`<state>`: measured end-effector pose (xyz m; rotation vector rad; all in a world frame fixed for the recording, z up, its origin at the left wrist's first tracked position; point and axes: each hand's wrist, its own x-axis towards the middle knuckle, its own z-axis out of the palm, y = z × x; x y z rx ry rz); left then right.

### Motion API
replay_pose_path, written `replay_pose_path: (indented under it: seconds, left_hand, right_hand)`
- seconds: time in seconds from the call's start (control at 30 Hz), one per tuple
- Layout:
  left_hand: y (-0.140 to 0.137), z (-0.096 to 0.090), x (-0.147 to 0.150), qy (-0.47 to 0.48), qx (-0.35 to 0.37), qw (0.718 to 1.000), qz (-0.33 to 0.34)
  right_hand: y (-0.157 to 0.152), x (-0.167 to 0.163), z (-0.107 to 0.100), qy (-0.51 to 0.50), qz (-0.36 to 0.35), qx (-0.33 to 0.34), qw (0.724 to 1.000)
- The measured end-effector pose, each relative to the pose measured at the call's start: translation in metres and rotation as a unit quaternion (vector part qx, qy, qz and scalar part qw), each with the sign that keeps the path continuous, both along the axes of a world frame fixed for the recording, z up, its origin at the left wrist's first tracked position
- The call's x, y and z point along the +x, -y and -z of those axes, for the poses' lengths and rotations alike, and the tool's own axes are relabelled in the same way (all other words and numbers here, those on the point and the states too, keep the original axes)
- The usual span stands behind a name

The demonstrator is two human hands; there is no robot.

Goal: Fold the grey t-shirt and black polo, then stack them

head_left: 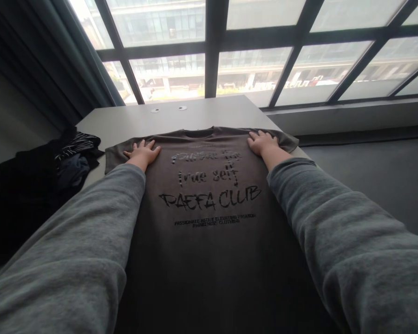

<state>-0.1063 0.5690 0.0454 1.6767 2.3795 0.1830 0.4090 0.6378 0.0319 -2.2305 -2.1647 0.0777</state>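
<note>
A dark grey-brown T-shirt (209, 250) lies spread out, printed side up, with its collar toward the window and black lettering across the chest. Near its left shoulder area, my left hand (142, 154) rests on the fabric with fingers spread. My right hand (264, 144) presses flat near the shoulder on the right, its fingers also apart. Neither hand grips the cloth. Both sleeves of the shirt stick out beyond my hands, and its lower part runs down between my forearms out of view.
Beneath the shirt is a white table (223, 109) with two round cable-hole covers (182, 108) near its far edge. Dark clothes (31, 185) are heaped at the left. A dark curtain (55, 55) hangs behind them. Large framed windows (212, 46) stand beyond the table; grey floor (376, 171) shows at right.
</note>
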Motion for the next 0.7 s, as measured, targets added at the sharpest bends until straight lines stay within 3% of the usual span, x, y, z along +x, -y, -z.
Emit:
replay_pose_path:
  seconds: [0.1, 0.13, 0.2, 0.27, 0.33, 0.43, 0.5, 0.57, 0.7]
  left_hand:
    - [0.013, -0.014, 0.017, -0.044, 0.025, 0.998, -0.034]
    - [0.022, -0.019, 0.025, -0.063, 0.031, 0.997, -0.018]
    - [0.052, -0.029, 0.041, -0.086, 0.040, 0.993, 0.074]
    - [0.103, -0.033, 0.053, -0.083, 0.049, 0.977, 0.192]
    - [0.172, -0.031, 0.056, -0.076, 0.051, 0.959, 0.269]
    - [0.290, -0.017, 0.042, -0.037, 0.029, 0.897, 0.439]
    - [0.359, -0.005, 0.028, -0.022, 0.025, 0.884, 0.466]
    - [0.411, 0.005, 0.014, -0.030, 0.045, 0.890, 0.453]
    - [0.460, 0.012, 0.000, -0.053, 0.067, 0.893, 0.442]
  right_hand:
    - [0.024, -0.012, -0.006, 0.020, -0.036, 0.117, 0.992]
    - [0.037, -0.017, -0.009, 0.022, -0.049, 0.136, 0.989]
    - [0.074, -0.027, -0.018, 0.012, -0.081, 0.136, 0.987]
    - [0.129, -0.033, -0.027, -0.005, -0.142, 0.111, 0.984]
    - [0.200, -0.030, -0.034, -0.019, -0.255, 0.047, 0.966]
    - [0.317, -0.007, -0.036, -0.061, -0.367, -0.033, 0.928]
    - [0.383, 0.015, -0.031, -0.092, -0.365, -0.047, 0.925]
    - [0.430, 0.036, -0.022, -0.108, -0.333, -0.023, 0.937]
    - [0.471, 0.062, -0.008, -0.106, -0.314, 0.008, 0.943]
